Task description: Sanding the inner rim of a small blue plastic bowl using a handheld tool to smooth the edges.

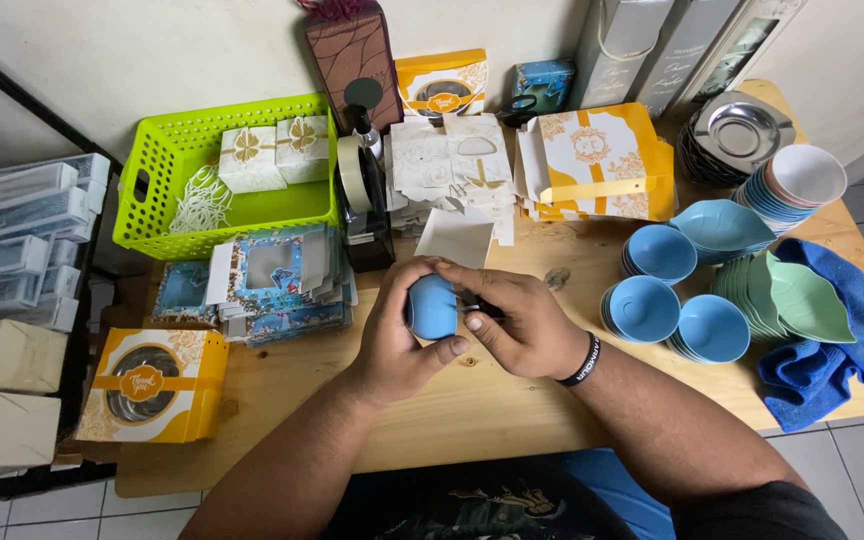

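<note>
Blue, the small bowl (433, 306) is best kept cupped by the curled left hand (392, 335) while the right hand (522, 325) fingers, pressed together, pinch a small dark item (482, 309) at its rim.

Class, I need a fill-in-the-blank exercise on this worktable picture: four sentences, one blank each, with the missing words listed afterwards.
1. The left hand and the right hand hold a small bowl coloured ____.
2. The basket holding two small white boxes is bright ____.
3. The green leaf-shaped dishes rest on a blue ____.
4. The black wristband is on the person's ____ wrist.

Missing words: blue; green; cloth; right
</note>
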